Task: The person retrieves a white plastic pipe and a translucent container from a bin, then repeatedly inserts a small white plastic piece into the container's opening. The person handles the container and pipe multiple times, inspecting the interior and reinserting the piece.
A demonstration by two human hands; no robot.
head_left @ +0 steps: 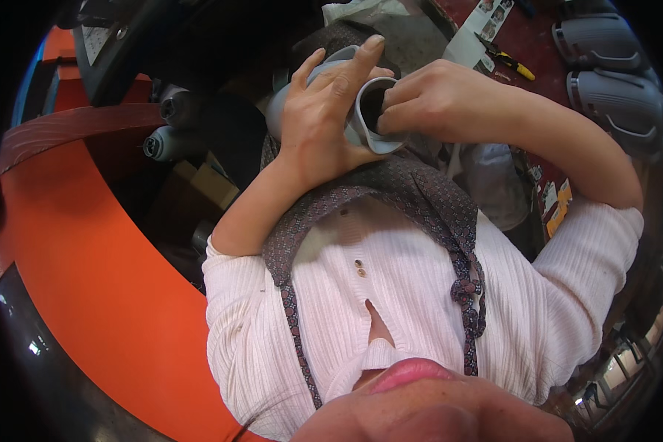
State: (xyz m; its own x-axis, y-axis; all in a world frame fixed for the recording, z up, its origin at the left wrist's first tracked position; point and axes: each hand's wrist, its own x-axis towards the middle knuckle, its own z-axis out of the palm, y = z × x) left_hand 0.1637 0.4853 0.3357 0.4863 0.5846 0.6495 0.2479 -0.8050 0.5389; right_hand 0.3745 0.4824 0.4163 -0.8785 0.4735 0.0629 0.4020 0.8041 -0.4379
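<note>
While both hands meet at chest height, the scene reads so:
Left hand [324, 110]: wrapped round the grey plastic tube [357, 110], fingers partly spread, index finger raised along its top.
Right hand [420, 99]: curled closed, fingertips pinching the tube's dark open mouth at its rim.
Tube position: held in the air above the patterned apron [420, 199], touching both hands.
Room: tight; orange curved panel [103, 295] close on the left.
Count: two more grey tubes [166, 125] left; two grey moulded parts [611, 74] upper right; one yellow-handled pliers [510, 60].
</note>
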